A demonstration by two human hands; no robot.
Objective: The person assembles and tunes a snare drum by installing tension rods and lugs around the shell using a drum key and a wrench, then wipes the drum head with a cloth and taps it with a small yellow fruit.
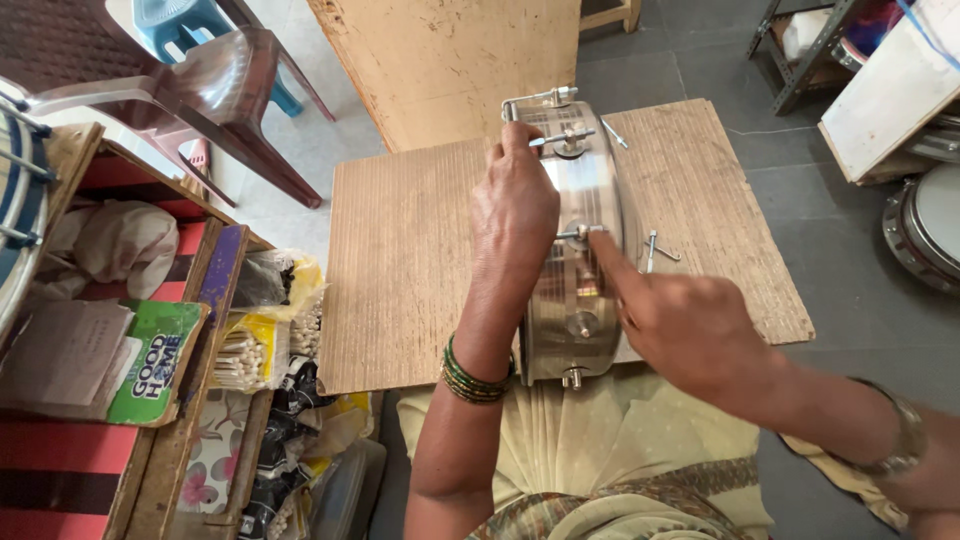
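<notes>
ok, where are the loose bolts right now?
In the head view, the loose bolts lie on the wooden board, just right of the steel drum shell and above the right hand.

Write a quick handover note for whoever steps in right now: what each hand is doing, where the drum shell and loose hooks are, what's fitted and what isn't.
Left hand: steadies the steel drum shell, which stands on edge on the wooden board, fingers over its top.
Right hand: fingertips on a tension bolt at the shell's mid side; whether it is pinched tight I cannot tell.
Done: several bolts already sit in lugs along the shell, including one near the top.
Left: loose hooks lie on the board right of the shell, plus one more by the far end.
</notes>
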